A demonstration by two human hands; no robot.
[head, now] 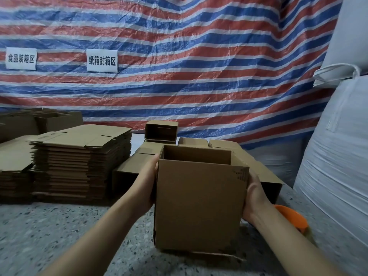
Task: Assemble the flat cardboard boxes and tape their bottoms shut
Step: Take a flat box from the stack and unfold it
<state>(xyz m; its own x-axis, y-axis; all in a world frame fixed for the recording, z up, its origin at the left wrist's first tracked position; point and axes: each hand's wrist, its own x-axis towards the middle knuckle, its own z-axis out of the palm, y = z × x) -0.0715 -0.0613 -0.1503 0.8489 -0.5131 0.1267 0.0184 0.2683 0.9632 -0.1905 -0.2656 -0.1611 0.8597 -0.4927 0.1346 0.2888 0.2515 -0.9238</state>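
Both forearms reach in from the near edge, and between them stands the box [201,204], upright on the speckled floor [59,236], open at the top. One hand is on each side wall: the left hand [148,184] lies flat on the left wall, and the right hand [253,194] holds the right wall, its fingers hidden behind the cardboard, so I cannot tell how much they curl. I think the box is being squared; it is good to press evenly so the corners become straight. An orange tape dispenser [290,218] lies just right of the box. Stacks of flat boxes [79,162] are to the far left, finished boxes [161,130] behind.
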